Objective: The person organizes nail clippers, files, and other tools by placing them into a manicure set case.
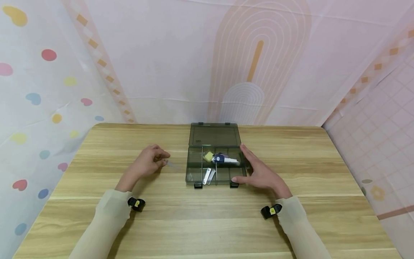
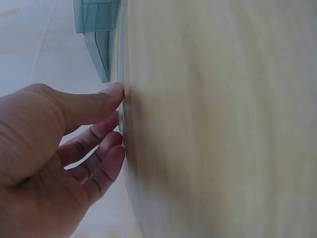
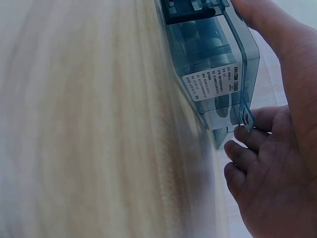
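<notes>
A dark see-through compartment box [image 1: 193, 163] lies on the table with its lid [image 1: 215, 135] folded back toward the wall. Inside are a yellow piece [image 1: 208, 156], a blue-and-white tube [image 1: 223, 159] and two slim silver pieces [image 1: 207, 176]. My right hand [image 1: 262, 174] holds the box by its right side, thumb at the front corner and fingers toward the back. Left of the box, my left hand [image 1: 148, 162] pinches a thin clear plastic strip [image 1: 173, 165] close over the tabletop. Its thumb [image 2: 106, 101] and fingertips are at the strip's edge.
The wood-grain table [image 1: 207, 223] runs back to a patterned cloth wall [image 1: 168, 64]. Two black latches [image 1: 198, 186] stick out at the box's front. A printed white label [image 3: 213, 82] is on the box's wall. Black wrist cameras [image 1: 136, 204] sit on both sleeves.
</notes>
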A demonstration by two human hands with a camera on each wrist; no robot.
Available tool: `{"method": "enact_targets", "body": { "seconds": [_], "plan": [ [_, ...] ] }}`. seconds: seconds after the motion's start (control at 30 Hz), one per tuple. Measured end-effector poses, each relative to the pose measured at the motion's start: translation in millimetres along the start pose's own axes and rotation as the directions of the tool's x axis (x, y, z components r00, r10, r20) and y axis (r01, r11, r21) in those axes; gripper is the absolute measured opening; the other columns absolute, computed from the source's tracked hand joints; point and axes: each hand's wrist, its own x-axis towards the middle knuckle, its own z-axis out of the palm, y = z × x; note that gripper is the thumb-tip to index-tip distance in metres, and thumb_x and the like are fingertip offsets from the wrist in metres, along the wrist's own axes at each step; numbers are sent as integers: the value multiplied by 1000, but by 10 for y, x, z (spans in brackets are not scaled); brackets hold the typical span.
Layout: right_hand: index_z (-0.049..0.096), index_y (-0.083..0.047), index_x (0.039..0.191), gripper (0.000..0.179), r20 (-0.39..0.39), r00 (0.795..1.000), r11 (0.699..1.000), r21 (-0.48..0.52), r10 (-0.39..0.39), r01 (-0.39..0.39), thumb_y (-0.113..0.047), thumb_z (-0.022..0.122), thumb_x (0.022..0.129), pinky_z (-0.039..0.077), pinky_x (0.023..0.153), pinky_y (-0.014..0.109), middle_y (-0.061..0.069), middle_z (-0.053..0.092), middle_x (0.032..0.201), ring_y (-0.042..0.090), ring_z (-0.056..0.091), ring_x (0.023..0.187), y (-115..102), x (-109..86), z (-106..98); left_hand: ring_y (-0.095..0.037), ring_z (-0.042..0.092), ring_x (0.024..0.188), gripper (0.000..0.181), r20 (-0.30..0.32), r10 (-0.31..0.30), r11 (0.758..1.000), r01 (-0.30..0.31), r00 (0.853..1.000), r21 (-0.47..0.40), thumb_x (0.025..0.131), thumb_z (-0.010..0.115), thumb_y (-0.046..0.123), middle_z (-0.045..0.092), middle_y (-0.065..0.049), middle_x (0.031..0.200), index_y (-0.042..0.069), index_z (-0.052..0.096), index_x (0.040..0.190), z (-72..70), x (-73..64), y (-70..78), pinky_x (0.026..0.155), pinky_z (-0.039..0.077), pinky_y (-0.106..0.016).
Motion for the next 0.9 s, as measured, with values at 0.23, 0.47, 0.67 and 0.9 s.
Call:
{"method": "enact_targets", "body": {
  "seconds": [0.23,0.47,0.67,0.9],
  "plan": [
    [2,-24,167,122,3,1000,1000,8,0,0,-62,80,81,20,128,58,-5,-2,175,28,6,162,-2,2,-11,-21,60,84,4,2,39,999,-39,999,31,92,71,-2,63,-9,91,-1,73,96,13,3,21,74,53,-32],
    [1,-23,167,122,7,1000,1000,2,0,0,-62,79,82,20,128,58,-5,-2,174,28,6,162,-6,-2,-7,-20,60,84,4,22,65,997,-66,998,48,93,71,-2,62,-9,91,-3,71,96,10,-7,20,74,53,-33],
    [2,-22,167,122,6,1000,1000,9,0,0,-61,80,82,19,128,58,-6,-2,174,28,6,162,-4,-6,-5,-19,60,82,3,35,84,995,-85,996,43,93,71,-2,63,-9,90,-2,70,96,15,-13,27,73,54,-32],
    [2,-22,167,122,6,1000,1000,12,0,0,-60,80,82,20,128,58,-6,-2,174,28,6,162,-10,-5,-9,-17,59,82,4,35,59,997,-61,998,44,93,71,-1,63,-7,90,-2,70,97,19,-30,52,72,53,-31]
  ]
}}
